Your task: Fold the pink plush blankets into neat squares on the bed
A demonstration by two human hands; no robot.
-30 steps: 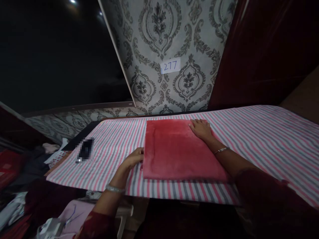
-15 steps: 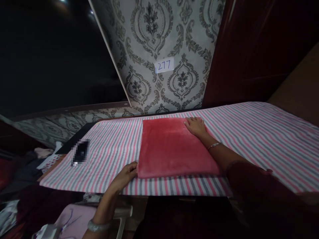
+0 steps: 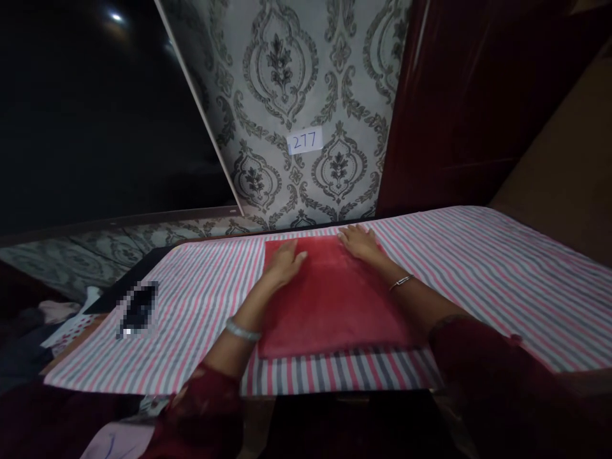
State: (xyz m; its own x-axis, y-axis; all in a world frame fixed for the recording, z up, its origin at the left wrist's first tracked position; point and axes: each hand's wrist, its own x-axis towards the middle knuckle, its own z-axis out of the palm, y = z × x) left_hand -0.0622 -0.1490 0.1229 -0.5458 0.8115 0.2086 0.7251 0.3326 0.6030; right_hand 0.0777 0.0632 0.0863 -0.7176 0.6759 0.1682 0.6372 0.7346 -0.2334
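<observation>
Striped-cloth desk (image 3: 478,268) before patterned wallpaper. Left hand (image 3: 285,262) and right hand (image 3: 359,243): flat, fingers spread, grasping nothing, pressing the folded red velvet cloth (image 3: 329,299) smooth at its far edge. Cloth lies mid-desk; paper label "277" (image 3: 305,140) on wall.

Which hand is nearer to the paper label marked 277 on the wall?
Right. The right hand lies flat at the far edge of the red folded cloth, just below the label; the left hand rests on the cloth's far left corner, slightly nearer the person.
</observation>
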